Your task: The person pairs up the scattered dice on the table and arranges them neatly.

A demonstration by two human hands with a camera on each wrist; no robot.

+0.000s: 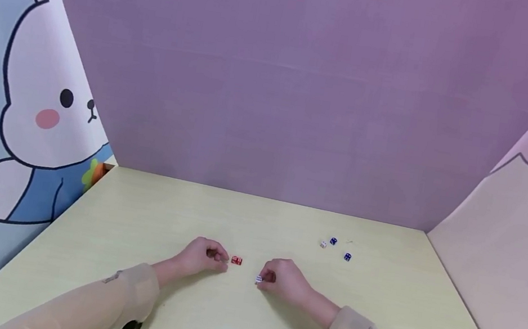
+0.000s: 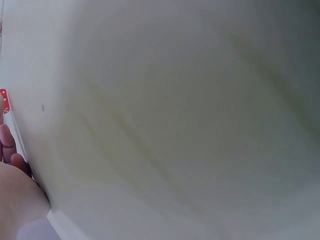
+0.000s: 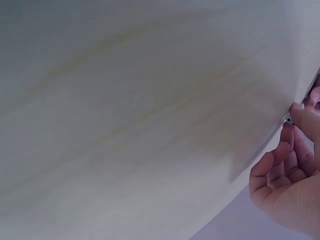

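In the head view, my right hand [image 1: 288,282] pinches a white die [image 1: 258,280] with dark dots between thumb and fingertips, low over the tabletop. The right wrist view shows the same die [image 3: 289,119] in the pinch, with the other fingers curled below it. Just left of it, two red dice [image 1: 236,260] with white dots sit side by side on the table. My left hand [image 1: 203,255] rests beside them, fingers loosely bent and fingertips right at their left side. Red dice [image 2: 5,101] also show at the left edge of the left wrist view.
Farther back on the right of the pale table [image 1: 206,207] lie a white die [image 1: 323,244], one blue die [image 1: 333,241] and another blue die [image 1: 347,257]. A purple panel [image 1: 275,86] stands along the back edge, with printed cloth at both sides.
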